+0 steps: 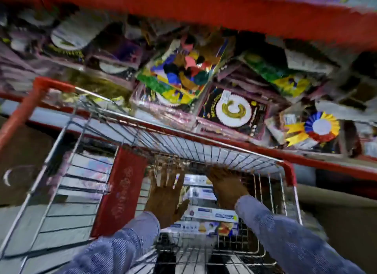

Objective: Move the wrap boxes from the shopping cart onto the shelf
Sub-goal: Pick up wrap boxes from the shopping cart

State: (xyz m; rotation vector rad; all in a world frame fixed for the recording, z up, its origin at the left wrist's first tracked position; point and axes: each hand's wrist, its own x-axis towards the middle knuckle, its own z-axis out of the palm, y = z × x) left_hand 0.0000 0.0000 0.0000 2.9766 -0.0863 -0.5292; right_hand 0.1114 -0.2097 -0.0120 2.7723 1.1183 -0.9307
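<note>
The frame is blurred by motion. Several long white-and-blue wrap boxes lie stacked in the bottom of a wire shopping cart with red corners. Both my arms, in blue sleeves, reach down into the basket. My left hand hovers over the left ends of the boxes with its fingers spread. My right hand is over the right side of the stack, fingers pointing away from me; blur hides whether it touches a box. A red-edged shelf runs just beyond the cart.
The shelf holds colourful party goods: rosettes, paper plates and packaged decorations. Another red shelf edge crosses the top. A red flap stands inside the cart at the left. Grey floor lies to the lower left.
</note>
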